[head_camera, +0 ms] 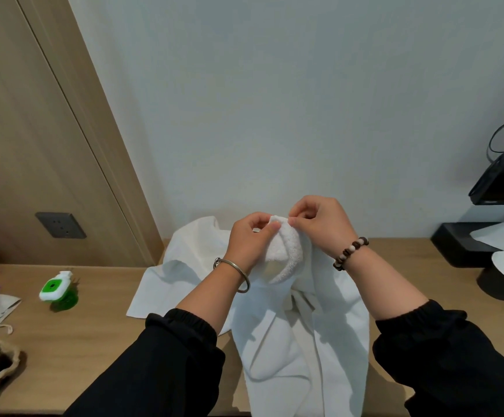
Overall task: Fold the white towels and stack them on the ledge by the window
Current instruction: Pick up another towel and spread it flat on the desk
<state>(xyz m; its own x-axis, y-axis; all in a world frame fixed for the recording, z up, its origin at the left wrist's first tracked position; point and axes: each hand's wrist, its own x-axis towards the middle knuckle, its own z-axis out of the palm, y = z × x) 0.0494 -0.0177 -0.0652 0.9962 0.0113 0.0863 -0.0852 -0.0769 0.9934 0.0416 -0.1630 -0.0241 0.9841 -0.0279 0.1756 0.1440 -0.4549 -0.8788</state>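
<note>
Head view looks down on both my hands, raised close together just above the wooden surface (94,341). My left hand (252,237) has its fingers curled round the bunched top edge of a white towel (285,251). My right hand (320,225) pinches the same edge between thumb and fingertips, and the two hands almost touch. From that grip the towel hangs in long rumpled drapes, down across the surface and over its near edge. I judge that I am only finding a corner or an edge to start from, with no fold made in it yet. A second white towel (190,266) lies spread and creased on the surface, behind and to the left of my left wrist and up against the wall; it is unfolded too. I see no folded towel and no stack anywhere, and neither the ledge nor the window is in view. By my reckoning the task is at its beginning: both towels need folding, then carrying to the ledge and stacking. A green-capped bottle (53,291) lies well off to the left.
</note>
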